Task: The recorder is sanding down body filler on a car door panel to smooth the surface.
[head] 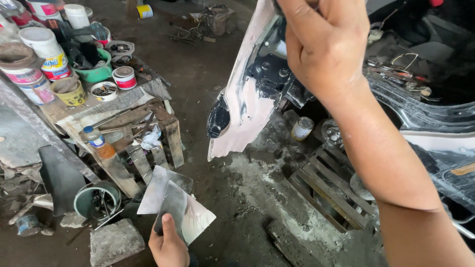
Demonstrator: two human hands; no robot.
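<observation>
My right hand (324,44) is raised near the top middle, fingers closed on the upper edge of a pale pink, filler-coated car body panel (245,111) with black inner brackets. The panel hangs down toward the floor. Low in the view, my left hand (168,244) pinches a fan of thin metal spreader blades (173,202), one smeared with pale filler, the thumb lying on top of them.
A cluttered wooden bench (143,111) at the left carries paint tins, tubs, an orange bottle (100,143) and tools. A wooden pallet (329,190) and a small can (302,128) lie on the dusty floor. A concrete block (115,242) sits at the lower left. Dark car bodywork (425,113) fills the right.
</observation>
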